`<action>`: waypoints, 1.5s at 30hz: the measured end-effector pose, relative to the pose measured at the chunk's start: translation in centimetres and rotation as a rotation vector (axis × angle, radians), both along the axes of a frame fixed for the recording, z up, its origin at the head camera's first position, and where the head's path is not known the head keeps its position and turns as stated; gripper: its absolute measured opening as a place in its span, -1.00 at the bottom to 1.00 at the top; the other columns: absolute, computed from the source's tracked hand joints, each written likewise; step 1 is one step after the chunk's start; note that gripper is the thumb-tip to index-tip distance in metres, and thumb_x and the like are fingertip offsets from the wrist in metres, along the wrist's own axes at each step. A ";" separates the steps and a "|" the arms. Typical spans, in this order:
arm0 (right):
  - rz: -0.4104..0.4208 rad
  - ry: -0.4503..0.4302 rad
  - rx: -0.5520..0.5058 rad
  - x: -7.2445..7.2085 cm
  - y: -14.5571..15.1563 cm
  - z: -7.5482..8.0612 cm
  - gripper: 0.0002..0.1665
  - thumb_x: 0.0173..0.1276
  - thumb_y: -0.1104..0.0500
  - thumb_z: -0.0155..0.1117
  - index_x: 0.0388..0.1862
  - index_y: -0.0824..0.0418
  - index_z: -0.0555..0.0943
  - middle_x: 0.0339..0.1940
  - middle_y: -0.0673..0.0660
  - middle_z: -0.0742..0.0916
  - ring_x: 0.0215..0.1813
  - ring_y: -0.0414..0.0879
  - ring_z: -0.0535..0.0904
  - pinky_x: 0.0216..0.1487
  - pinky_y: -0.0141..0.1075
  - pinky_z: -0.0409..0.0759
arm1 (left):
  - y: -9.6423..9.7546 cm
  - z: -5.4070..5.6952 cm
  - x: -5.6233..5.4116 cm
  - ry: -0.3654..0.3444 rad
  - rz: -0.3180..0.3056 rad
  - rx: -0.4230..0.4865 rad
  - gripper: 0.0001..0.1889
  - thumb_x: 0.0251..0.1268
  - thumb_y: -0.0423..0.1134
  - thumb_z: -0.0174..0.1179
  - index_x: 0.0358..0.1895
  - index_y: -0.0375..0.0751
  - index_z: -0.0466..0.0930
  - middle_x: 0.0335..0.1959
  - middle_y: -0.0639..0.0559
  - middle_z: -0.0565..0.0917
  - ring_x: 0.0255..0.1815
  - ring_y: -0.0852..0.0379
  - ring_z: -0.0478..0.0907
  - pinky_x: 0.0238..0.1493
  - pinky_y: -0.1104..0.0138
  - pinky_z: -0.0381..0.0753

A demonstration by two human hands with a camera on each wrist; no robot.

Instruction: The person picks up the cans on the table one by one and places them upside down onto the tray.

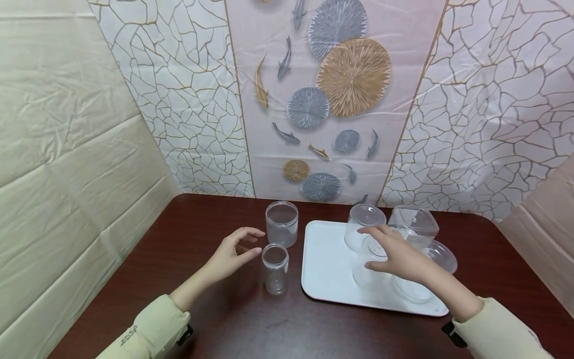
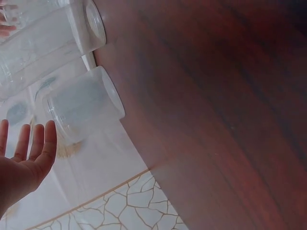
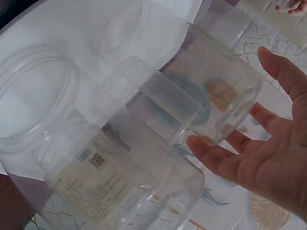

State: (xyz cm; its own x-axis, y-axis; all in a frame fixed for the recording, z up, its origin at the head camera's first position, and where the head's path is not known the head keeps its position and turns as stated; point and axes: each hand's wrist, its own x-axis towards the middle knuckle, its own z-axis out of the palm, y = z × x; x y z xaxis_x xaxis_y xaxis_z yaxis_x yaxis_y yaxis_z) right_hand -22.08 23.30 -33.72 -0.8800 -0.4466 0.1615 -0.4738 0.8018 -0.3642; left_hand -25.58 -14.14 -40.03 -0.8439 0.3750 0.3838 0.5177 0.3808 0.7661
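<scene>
In the head view my left hand [image 1: 230,253] hovers left of two clear jars, its fingers and thumb apart with nothing between them. The slim clear jar [image 1: 275,274] stands upright nearest the thumb; behind it is a wider clear jar [image 1: 281,227]. My right hand [image 1: 400,257] is spread above the white tray [image 1: 327,264], close to a clear container [image 1: 369,274] partly hidden by the fingers. In the right wrist view the fingers of the right hand [image 3: 268,148] lie near the base of an inverted clear jar [image 3: 225,91]; whether they touch it I cannot tell.
More clear plastic containers crowd the tray's right half: a round one [image 1: 365,224] at the back, a squarish one [image 1: 414,222] and a wide round one [image 1: 441,254]. A labelled jar [image 3: 105,177] shows in the right wrist view. A patterned cloth [image 1: 206,99] hangs behind the dark table [image 1: 215,209].
</scene>
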 end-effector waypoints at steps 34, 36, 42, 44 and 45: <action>-0.096 0.102 -0.032 0.6 -0.3 0.7 -0.16 0.12 0.12 0.42 0.35 0.22 0.27 0.26 0.41 0.40 0.32 0.49 0.13 0.13 0.44 0.19 | 3.6 0.9 -7.3 0.287 0.072 -0.380 -0.26 0.01 0.06 0.39 0.32 0.03 0.35 0.38 -0.12 0.32 0.37 -0.15 0.24 0.28 -0.15 0.27; -0.101 0.113 -0.041 0.7 -0.3 0.7 -0.17 0.13 0.12 0.41 0.34 0.23 0.27 0.26 0.41 0.40 0.31 0.46 0.17 0.12 0.42 0.22 | 3.7 1.0 -7.8 0.297 0.071 -0.467 -0.23 0.00 0.12 0.36 0.35 0.08 0.31 0.40 -0.12 0.28 0.39 -0.17 0.22 0.27 -0.18 0.27; -0.127 0.146 -0.081 0.8 -0.4 0.9 -0.18 0.16 0.14 0.39 0.35 0.27 0.26 0.24 0.42 0.40 0.26 0.41 0.25 0.10 0.35 0.30 | 4.7 1.4 -8.9 0.219 0.038 -0.638 -0.11 0.02 0.28 0.26 0.45 0.24 0.09 0.53 -0.08 0.01 0.52 -0.23 -0.10 0.34 -0.24 0.10; -0.137 0.145 -0.092 0.7 -0.5 0.9 -0.17 0.15 0.12 0.40 0.35 0.25 0.25 0.24 0.41 0.40 0.25 0.41 0.26 0.09 0.34 0.32 | 5.1 1.5 -9.2 0.185 0.029 -0.673 -0.08 0.02 0.31 0.23 0.47 0.29 0.00 0.55 -0.06 -0.11 0.54 -0.23 -0.26 0.36 -0.27 -0.01; -0.142 0.141 -0.095 0.7 -0.5 0.9 -0.16 0.15 0.10 0.40 0.36 0.25 0.25 0.24 0.41 0.41 0.24 0.41 0.27 0.07 0.33 0.33 | 5.3 1.6 -9.4 0.170 0.028 -0.693 -0.07 0.04 0.32 0.21 0.48 0.31 -0.05 0.55 -0.05 -0.16 0.54 -0.21 -0.33 0.37 -0.28 -0.07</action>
State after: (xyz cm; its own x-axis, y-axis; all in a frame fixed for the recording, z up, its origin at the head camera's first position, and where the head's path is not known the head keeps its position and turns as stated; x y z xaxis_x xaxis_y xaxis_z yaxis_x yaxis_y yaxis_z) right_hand -21.35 22.84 -32.81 -0.8987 -0.2968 0.3230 -0.4102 0.8294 -0.3792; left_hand -34.97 -8.81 -38.44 -0.8066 0.5591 0.1917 0.5910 0.7661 0.2526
